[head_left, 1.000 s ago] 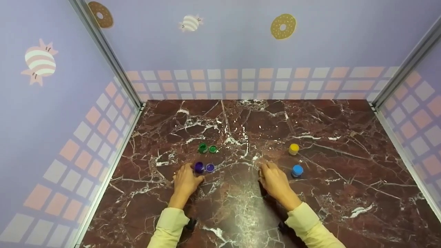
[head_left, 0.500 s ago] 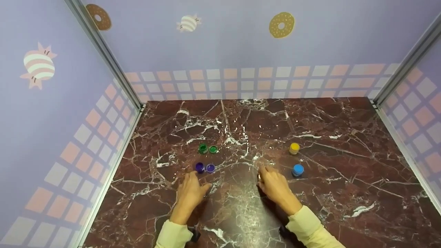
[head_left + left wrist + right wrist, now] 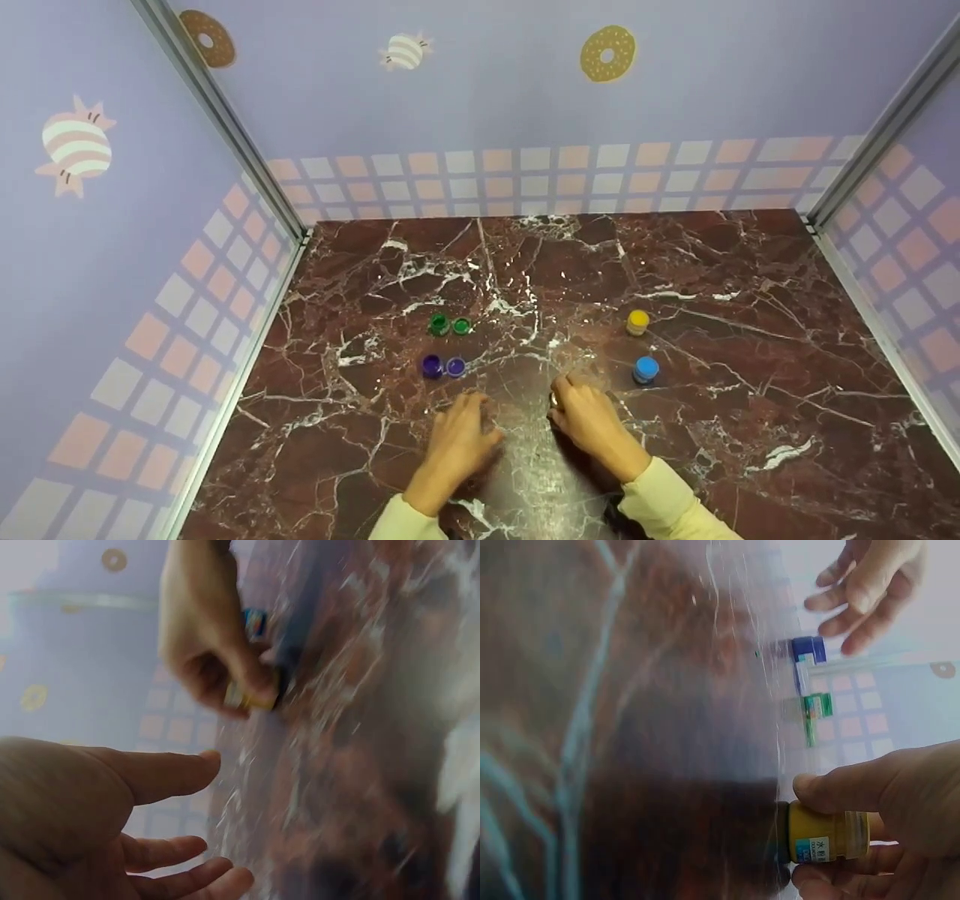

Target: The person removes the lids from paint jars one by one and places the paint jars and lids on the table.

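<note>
My right hand (image 3: pixel 589 420) grips a small yellow paint jar (image 3: pixel 812 829) between thumb and fingers. In the right wrist view the jar has a printed label, and its base is at the tabletop. From above, my fingers mostly hide it. To the left of it, my left hand (image 3: pixel 459 439) is held with fingers extended and thumb apart, holding nothing. Beyond the left hand stand an uncapped purple paint jar (image 3: pixel 432 366) with its purple lid (image 3: pixel 456 367) beside it. Farther back are an uncapped green jar (image 3: pixel 439 324) and its green lid (image 3: pixel 461 325).
Right of my right hand stands a capped blue paint jar (image 3: pixel 646 370), with a capped yellow paint jar (image 3: pixel 638 322) behind it. They share a dark red marbled tabletop (image 3: pixel 720 442). Lilac patterned panels (image 3: pixel 480 105) rise at the back and both sides.
My left hand has left the purple jar's side and moved right and nearer my body, towards the right hand. The right hand has shifted slightly left and nearer.
</note>
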Tool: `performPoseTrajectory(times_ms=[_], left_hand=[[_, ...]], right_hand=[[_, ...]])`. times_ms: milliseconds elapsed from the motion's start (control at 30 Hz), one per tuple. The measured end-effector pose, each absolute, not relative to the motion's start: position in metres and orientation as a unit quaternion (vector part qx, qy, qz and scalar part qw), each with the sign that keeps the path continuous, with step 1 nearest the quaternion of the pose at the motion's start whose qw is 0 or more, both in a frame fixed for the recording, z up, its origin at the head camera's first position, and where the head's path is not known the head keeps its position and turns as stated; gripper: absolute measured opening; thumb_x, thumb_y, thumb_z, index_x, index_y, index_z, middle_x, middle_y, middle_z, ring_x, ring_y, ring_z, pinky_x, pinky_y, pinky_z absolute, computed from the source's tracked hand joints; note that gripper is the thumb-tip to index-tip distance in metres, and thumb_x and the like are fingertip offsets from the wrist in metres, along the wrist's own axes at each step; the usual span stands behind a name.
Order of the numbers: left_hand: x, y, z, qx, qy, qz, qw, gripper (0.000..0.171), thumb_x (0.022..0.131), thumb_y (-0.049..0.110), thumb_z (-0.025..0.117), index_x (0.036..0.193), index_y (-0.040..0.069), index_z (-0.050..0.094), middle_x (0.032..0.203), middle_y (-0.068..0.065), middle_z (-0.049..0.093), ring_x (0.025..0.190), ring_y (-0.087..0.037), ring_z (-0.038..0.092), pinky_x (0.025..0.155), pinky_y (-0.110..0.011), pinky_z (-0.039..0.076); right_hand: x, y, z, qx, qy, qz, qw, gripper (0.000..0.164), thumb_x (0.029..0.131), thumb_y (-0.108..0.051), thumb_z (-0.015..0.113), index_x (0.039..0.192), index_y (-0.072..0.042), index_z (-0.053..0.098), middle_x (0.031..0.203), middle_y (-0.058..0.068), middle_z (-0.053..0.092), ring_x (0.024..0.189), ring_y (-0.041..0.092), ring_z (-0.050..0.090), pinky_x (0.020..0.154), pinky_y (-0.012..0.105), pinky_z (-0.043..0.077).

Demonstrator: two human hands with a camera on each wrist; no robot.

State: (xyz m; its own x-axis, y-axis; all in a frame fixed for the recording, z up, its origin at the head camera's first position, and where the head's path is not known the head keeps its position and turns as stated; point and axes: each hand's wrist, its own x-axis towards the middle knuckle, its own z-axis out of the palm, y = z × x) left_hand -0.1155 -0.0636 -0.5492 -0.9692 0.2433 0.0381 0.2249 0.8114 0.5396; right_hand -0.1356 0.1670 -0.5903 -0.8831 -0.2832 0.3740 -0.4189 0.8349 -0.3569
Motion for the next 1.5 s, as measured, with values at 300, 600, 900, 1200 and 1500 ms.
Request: performPoseTrajectory(times_ms=[300, 600, 900, 1200, 1500], left_hand=[[-0.108, -0.041, -0.558, 0.196, 0.943, 0.268, -0.019, 0.047, 0.081, 0.019, 0.087, 0.12, 0.004, 0.066, 0.109, -0.008, 0.065, 0.099, -0.027, 0.064, 0.09, -0.048, 0.05], [-0.106, -0.03, -0.567, 0.211, 0.943, 0.257, -0.008, 0.046, 0.081, 0.017, 0.086, 0.121, 0.005, 0.067, 0.109, -0.006, 0.066, 0.102, -0.024, 0.064, 0.087, -0.042, 0.049], [-0.107, -0.028, -0.573, 0.214, 0.946, 0.244, -0.006, 0.044, 0.082, 0.018, 0.086, 0.121, 0.006, 0.068, 0.112, -0.006, 0.068, 0.107, -0.026, 0.064, 0.089, -0.042, 0.048], [-0.108, -0.027, -0.577, 0.226, 0.946, 0.234, -0.003, 0.046, 0.08, 0.024, 0.087, 0.119, 0.008, 0.068, 0.111, -0.005, 0.069, 0.107, -0.025, 0.065, 0.091, -0.044, 0.049], [-0.109, -0.027, -0.58, 0.242, 0.944, 0.223, -0.024, 0.048, 0.077, 0.028, 0.09, 0.114, 0.007, 0.068, 0.106, -0.006, 0.07, 0.1, -0.024, 0.066, 0.086, -0.04, 0.048]], right_hand=[[-0.127, 0.161, -0.589, 0.193, -0.944, 0.227, 0.145, 0.038, 0.072, -0.008, 0.091, 0.094, -0.004, 0.06, 0.084, 0.009, 0.058, 0.07, 0.034, 0.064, 0.058, 0.049, 0.052], [-0.12, 0.157, -0.58, 0.214, -0.939, 0.258, 0.082, 0.04, 0.071, -0.001, 0.091, 0.097, -0.003, 0.06, 0.09, 0.009, 0.059, 0.075, 0.031, 0.065, 0.062, 0.045, 0.054], [-0.112, 0.153, -0.569, 0.245, -0.919, 0.308, 0.033, 0.042, 0.074, 0.008, 0.084, 0.106, 0.002, 0.059, 0.092, 0.014, 0.064, 0.082, 0.032, 0.067, 0.066, 0.045, 0.057], [-0.108, 0.152, -0.567, 0.253, -0.913, 0.32, 0.023, 0.041, 0.077, 0.013, 0.08, 0.111, 0.004, 0.06, 0.097, 0.019, 0.069, 0.086, 0.033, 0.069, 0.072, 0.045, 0.058], [-0.108, 0.149, -0.564, 0.259, -0.907, 0.332, 0.018, 0.032, 0.079, 0.014, 0.077, 0.105, 0.003, 0.061, 0.084, 0.011, 0.069, 0.073, 0.019, 0.064, 0.06, 0.032, 0.054]])
